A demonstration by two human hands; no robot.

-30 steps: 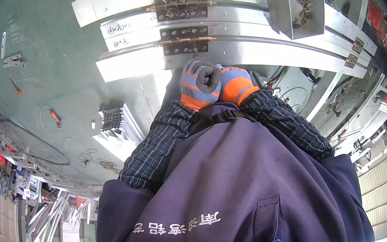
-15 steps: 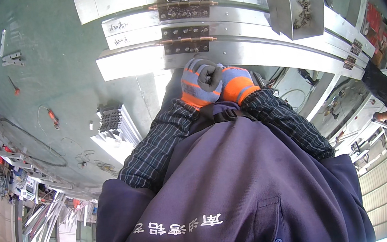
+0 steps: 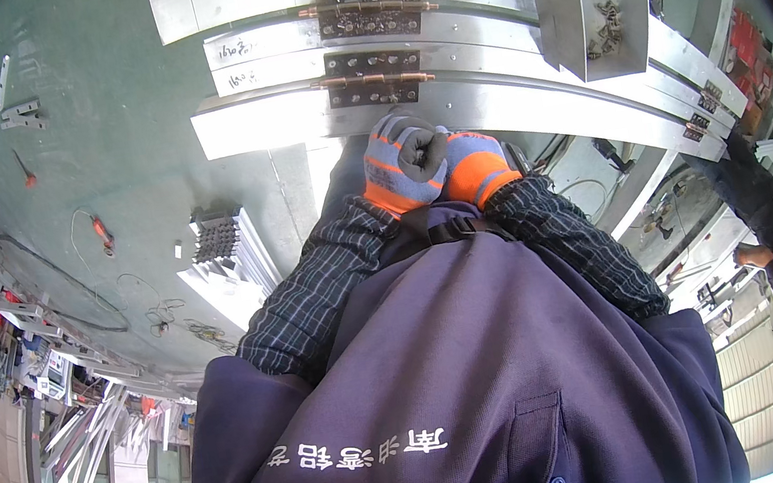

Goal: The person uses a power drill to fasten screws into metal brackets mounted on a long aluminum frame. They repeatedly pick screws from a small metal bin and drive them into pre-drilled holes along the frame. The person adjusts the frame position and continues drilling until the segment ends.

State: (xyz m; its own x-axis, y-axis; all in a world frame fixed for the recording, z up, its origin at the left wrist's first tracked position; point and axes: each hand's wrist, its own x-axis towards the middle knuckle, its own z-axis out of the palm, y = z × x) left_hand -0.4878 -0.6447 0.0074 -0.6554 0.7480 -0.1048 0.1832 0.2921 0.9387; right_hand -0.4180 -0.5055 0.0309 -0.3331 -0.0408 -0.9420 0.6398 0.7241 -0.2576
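Observation:
My left hand (image 3: 403,166), in a grey and orange work glove, is curled closed in front of my waist. Pressed against it is my right hand (image 3: 478,166), gloved alike, its fingers mostly hidden behind the left. Whatever they hold, if anything, cannot be made out. Just beyond them lies the nearest long silvery metal bar (image 3: 267,124). A dark hinge (image 3: 375,92) with a coppery pin lies across this bar and the one behind. Farther away, a second hinge (image 3: 372,21) spans two more bars.
An open metal box (image 3: 623,62) holding small fasteners stands on the bars at right. Smaller hinges (image 3: 702,116) sit toward their right end. White profiles (image 3: 242,254) are stacked at left, near cables on the floor. Another person (image 3: 753,193) is at far right.
My hands stay together, barely shifted. The person at far right has moved a little, now lower and nearer the bars' end.

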